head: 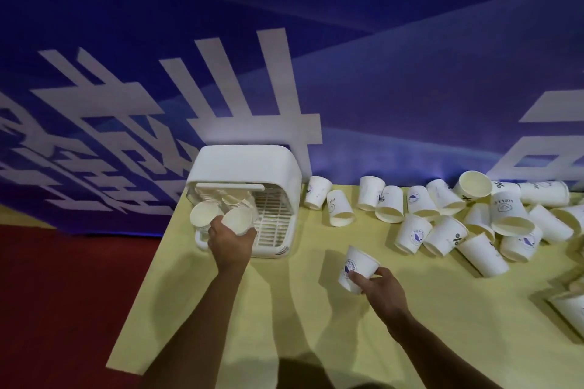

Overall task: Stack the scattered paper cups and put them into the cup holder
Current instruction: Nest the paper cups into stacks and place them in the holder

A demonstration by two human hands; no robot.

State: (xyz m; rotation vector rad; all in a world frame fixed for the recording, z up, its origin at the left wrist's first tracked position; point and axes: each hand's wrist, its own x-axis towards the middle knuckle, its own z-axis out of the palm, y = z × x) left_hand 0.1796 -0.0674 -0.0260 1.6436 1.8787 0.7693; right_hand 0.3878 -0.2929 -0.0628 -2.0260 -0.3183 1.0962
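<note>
Two-handed: clasping a cup stack (238, 219) in left grip (232, 241) at the open front of the cup holder (246, 164), pinching a single cup (357, 268) in right grip (380, 287) over the yellow worktop (284, 309), near scattered cups (442, 224).

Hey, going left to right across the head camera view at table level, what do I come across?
Red floor → white plastic cup holder, left hand gripping a cup stack at its front → single white paper cup in right hand → heap of scattered white paper cups.
</note>
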